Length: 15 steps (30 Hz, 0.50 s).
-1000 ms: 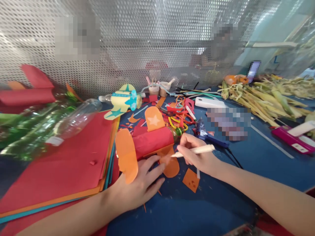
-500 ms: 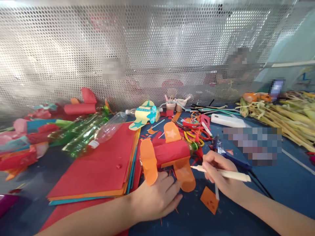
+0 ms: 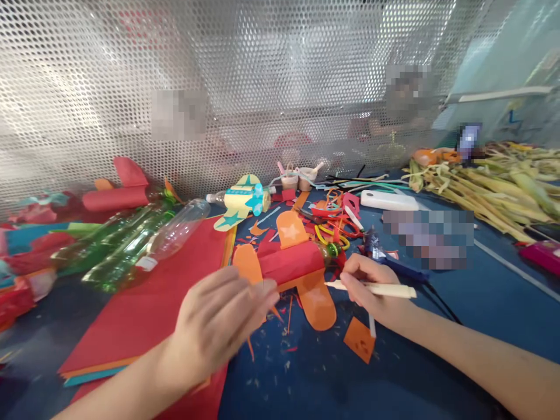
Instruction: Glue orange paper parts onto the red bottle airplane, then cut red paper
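In the head view a toy plane (image 3: pixel 292 261) of red paper round a bottle lies on the blue table, with orange paper wings carrying pale stars. My left hand (image 3: pixel 221 321) is in front of its orange tail piece (image 3: pixel 248 262), covering the lower part. Its fingers look stretched out, somewhat blurred, and the thumb is hidden. I cannot tell whether it touches the tail. My right hand (image 3: pixel 371 286) pinches a cream-coloured marker (image 3: pixel 391 290), its tip pointing left close to the near orange wing (image 3: pixel 315 300). A small orange paper piece (image 3: pixel 359 339) lies below that hand.
Stacked coloured paper (image 3: pixel 144 309) lies left, with green bottles (image 3: pixel 131 251) and a clear bottle (image 3: pixel 177 227) beyond. A yellow paper plane (image 3: pixel 245 201), scissors (image 3: pixel 332 239), a blue glue gun (image 3: pixel 398 262) and corn husks (image 3: pixel 494 186) lie farther back. A perforated metal screen (image 3: pixel 262 87) stands behind.
My left hand has lifted from the table beside the plane and shifted left, in front of the tail. My right hand still holds the marker near the wing. The view has turned slightly right.
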Motion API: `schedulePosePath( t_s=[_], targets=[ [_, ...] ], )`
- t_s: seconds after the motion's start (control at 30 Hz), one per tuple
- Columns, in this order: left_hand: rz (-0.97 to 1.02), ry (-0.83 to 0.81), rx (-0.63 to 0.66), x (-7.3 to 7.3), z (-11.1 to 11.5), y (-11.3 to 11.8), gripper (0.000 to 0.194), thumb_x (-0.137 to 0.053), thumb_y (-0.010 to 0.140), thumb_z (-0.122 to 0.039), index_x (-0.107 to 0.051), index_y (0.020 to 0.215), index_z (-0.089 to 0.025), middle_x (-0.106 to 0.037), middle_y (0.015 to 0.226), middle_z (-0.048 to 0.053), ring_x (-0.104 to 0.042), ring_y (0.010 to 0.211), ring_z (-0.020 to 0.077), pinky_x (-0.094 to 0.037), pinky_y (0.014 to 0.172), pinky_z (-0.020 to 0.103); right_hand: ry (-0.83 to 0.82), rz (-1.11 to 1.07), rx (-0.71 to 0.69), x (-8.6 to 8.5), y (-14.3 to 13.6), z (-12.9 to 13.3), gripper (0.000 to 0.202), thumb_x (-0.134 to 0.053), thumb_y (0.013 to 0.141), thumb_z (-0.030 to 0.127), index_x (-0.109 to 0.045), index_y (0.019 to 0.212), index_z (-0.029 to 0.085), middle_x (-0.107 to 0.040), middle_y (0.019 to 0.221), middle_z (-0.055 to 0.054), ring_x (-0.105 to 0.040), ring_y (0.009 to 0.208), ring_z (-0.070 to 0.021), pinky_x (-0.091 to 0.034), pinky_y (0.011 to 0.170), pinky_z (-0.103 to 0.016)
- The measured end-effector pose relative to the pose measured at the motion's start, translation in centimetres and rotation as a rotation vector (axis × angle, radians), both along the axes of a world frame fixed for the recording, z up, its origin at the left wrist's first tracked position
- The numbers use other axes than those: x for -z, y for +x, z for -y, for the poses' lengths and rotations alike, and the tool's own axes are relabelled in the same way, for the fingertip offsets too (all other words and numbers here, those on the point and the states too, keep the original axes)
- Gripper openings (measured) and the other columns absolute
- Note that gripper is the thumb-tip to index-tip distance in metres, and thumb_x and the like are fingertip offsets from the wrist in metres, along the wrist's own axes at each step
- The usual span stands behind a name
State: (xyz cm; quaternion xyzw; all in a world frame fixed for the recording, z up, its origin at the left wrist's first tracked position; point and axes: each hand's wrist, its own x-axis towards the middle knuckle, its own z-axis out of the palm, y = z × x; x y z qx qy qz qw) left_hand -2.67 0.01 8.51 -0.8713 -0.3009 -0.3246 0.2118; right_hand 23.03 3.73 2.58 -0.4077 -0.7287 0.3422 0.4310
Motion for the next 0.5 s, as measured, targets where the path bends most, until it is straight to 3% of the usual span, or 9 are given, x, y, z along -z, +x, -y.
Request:
schedulePosePath(
  t_s=[0.13,0.23,0.33,0.4,0.5],
  targets=[
    [0.196,-0.188,-0.009,-0.4,-1.3,0.3,0.013,-0.047,0.094,-0.016,-0.058,0.088,-0.021,-0.066,0.065,-0.005,-0.057,0.053,0.0084,-0.049,0.051,0.022,0.011,-0.007,-0.001,-0.2,0.0,-0.1,0.024,-0.05,0.088,0.031,-0.042,0.066,0.023,-0.046,0.05,0.005,-0.044,0.042,-0.0105,-0.032,0.041,-0.024],
    [0.169,-0.305,0.095,0.0,-0.4,0.8,0.016,-0.044,0.095,-0.017,-0.059,0.089,-0.021,-0.066,0.064,-0.005,-0.059,0.053,0.0087,-0.048,0.051,0.022,0.01,-0.004,-0.016,-0.2,0.0,-0.1,0.024,-0.049,0.088,0.03,-0.042,0.066,0.023,-0.045,0.05,0.005,-0.044,0.042,-0.0104,-0.031,0.041,-0.023],
    [0.119,-0.274,0.175,0.1,0.3,1.0,0.016,-0.046,0.095,-0.027,-0.059,0.088,-0.021,-0.065,0.062,-0.004,-0.058,0.051,0.0108,-0.049,0.053,0.026,0.001,0.01,-0.024,-0.4,0.0,-0.1,0.024,-0.05,0.087,0.032,-0.043,0.065,0.023,-0.045,0.05,0.005,-0.043,0.041,-0.0103,-0.031,0.041,-0.023],
    [0.136,-0.227,0.089,-0.2,0.0,0.9,0.013,-0.052,0.092,-0.029,-0.06,0.086,-0.021,-0.063,0.061,-0.003,-0.056,0.052,0.011,-0.048,0.054,0.026,0.001,0.013,-0.023,-0.5,-0.1,-0.1,0.024,-0.049,0.087,0.031,-0.043,0.065,0.023,-0.045,0.05,0.005,-0.043,0.042,-0.0102,-0.031,0.041,-0.023],
    [0.216,-0.242,-0.148,-0.7,-1.9,0.2,0.013,-0.056,0.089,-0.028,-0.065,0.084,-0.021,-0.063,0.072,-0.001,-0.057,0.061,0.0109,-0.048,0.057,0.024,0.01,0.012,-0.025,-0.5,-0.1,-0.1,0.024,-0.049,0.087,0.03,-0.042,0.065,0.023,-0.044,0.051,0.005,-0.043,0.042,-0.0101,-0.031,0.041,-0.023]
  ],
)
